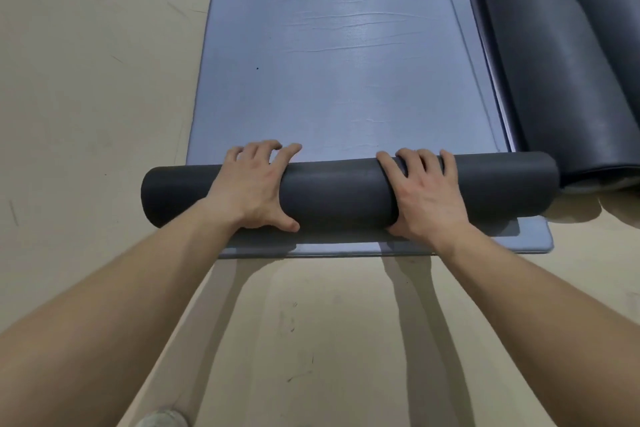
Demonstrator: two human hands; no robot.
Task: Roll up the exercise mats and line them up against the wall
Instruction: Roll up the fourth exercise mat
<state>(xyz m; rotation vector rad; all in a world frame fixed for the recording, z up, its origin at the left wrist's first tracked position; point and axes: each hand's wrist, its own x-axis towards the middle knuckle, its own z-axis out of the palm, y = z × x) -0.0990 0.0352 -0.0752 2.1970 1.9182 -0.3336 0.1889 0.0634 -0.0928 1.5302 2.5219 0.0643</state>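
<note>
Nearest the person, behind both wrists, a pale shoe toe (161,419) stands on the beige smooth floor (86,80). Just short of the thumbs lies the near edge of a flat blue-grey padded mat (346,248), seemingly a second layer under the one being rolled.

The task's thing sits under the palms: a dark grey foam roll (339,191), the started coil of the glossy blue-grey exercise mat (339,80). The left hand (254,184) and the right hand (424,191) both clasp it, fingers curled over the far side and thumbs tucked against the near side.

Beyond the fingertips the mat runs on flat, creased, with dark lettering at its far end.

It looks light, soft and springy, likely to uncoil if released. The hands are best kept spread wide, pressing down evenly, so that the ends stay square.

Past the right hand lies a larger dark grey rolled mat (561,62).
</note>
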